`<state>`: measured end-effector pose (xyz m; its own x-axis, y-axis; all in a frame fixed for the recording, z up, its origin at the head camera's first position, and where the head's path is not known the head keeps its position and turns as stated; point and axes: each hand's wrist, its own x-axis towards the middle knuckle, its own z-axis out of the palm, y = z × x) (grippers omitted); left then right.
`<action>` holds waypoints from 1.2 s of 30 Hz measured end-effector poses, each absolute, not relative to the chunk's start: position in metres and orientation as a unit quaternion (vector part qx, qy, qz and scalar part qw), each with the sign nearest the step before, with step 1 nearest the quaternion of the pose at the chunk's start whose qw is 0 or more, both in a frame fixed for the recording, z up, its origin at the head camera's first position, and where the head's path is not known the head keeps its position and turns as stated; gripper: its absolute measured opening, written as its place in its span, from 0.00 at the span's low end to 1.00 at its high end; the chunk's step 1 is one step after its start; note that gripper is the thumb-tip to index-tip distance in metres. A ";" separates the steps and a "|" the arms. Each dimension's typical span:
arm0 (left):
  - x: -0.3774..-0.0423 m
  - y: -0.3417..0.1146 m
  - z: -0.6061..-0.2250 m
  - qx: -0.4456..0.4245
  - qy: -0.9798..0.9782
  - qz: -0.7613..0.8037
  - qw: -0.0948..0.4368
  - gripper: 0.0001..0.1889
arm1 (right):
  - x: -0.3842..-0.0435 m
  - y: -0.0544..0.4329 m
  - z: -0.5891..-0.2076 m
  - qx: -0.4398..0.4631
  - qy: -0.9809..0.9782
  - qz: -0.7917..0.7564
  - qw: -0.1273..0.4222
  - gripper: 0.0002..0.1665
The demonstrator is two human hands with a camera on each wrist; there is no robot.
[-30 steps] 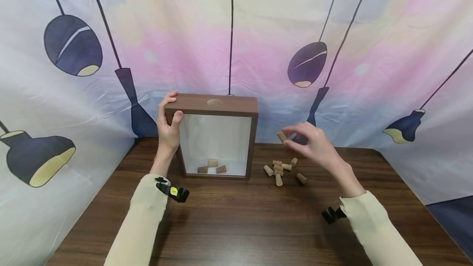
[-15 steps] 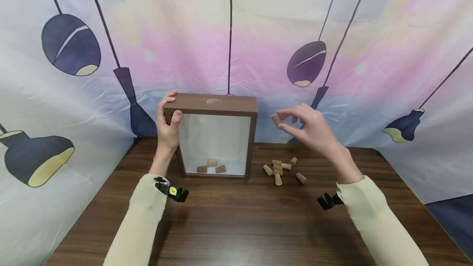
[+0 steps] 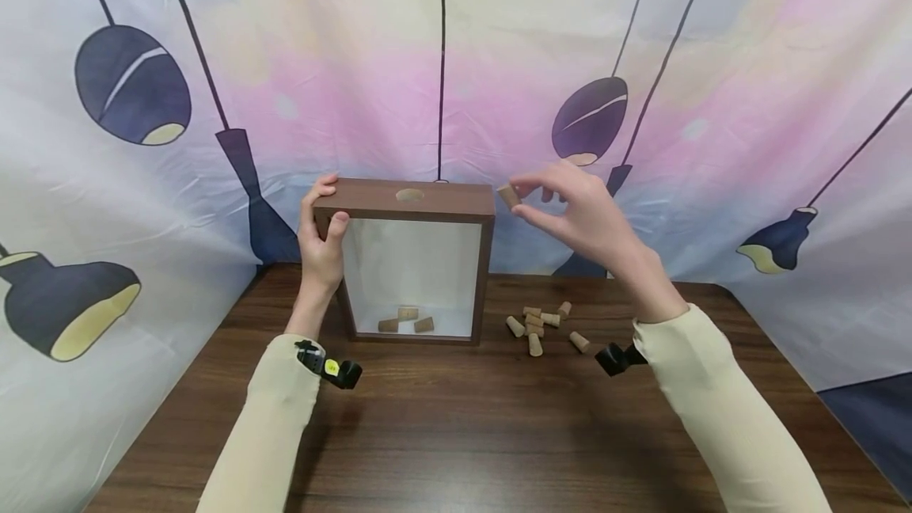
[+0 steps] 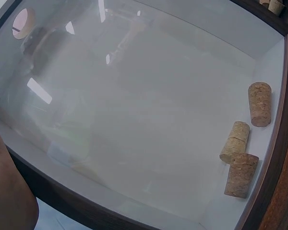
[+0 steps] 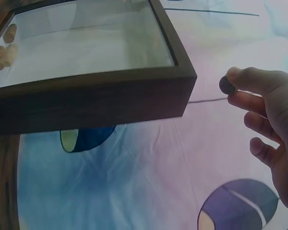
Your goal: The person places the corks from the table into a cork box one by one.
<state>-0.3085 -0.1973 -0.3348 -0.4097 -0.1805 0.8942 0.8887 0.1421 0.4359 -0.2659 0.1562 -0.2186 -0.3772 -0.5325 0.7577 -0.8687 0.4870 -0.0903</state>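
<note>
A dark brown box frame (image 3: 488,279) with a clear front and a round hole (image 3: 410,195) in its top stands upright on the table. My left hand (image 3: 322,248) grips its upper left corner, thumb on the front and fingers over the top. Three corks lie inside at the bottom, one of them a cork (image 4: 260,104) near the frame's lower edge. Between thumb and forefinger my right hand (image 3: 580,208) pinches a cork (image 3: 509,196), held in the air just right of the box's top right corner. In the right wrist view this cork (image 5: 226,85) is apart from the frame.
Several loose corks (image 3: 534,344) lie on the brown wooden table (image 3: 456,434) to the right of the box. A printed cloth (image 3: 342,46) with lamp pictures hangs behind and at the sides. Each wrist wears a small black camera (image 3: 349,374).
My right hand has risen and moved left with the cork, from above the loose corks to beside the box's top right corner. The left hand keeps its hold on the box.
</note>
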 end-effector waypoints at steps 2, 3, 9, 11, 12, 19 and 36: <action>-0.315 -0.201 -0.338 -0.294 -0.603 -0.583 0.459 0.35 | -0.267 0.148 -0.214 0.448 -0.792 0.245 0.334 0.18; -0.317 -0.203 -0.339 -0.294 -0.603 -0.582 0.459 0.35 | -0.267 0.143 -0.212 0.450 -0.792 0.244 0.332 0.18; -0.320 -0.205 -0.341 -0.295 -0.599 -0.581 0.465 0.36 | -0.272 0.120 -0.203 0.458 -0.800 0.213 0.322 0.19; -0.322 -0.202 -0.342 -0.295 -0.593 -0.586 0.467 0.36 | -0.274 0.116 -0.201 0.458 -0.806 0.203 0.316 0.19; -0.323 -0.200 -0.343 -0.296 -0.591 -0.588 0.466 0.36 | -0.274 0.114 -0.200 0.457 -0.809 0.198 0.311 0.19; -0.329 -0.186 -0.348 -0.304 -0.602 -0.588 0.446 0.35 | -0.282 0.105 -0.196 0.446 -0.840 0.145 0.273 0.17; -0.291 -0.196 -0.320 -0.287 -0.594 -0.601 0.451 0.35 | -0.296 0.034 -0.181 0.463 -0.862 0.029 0.203 0.16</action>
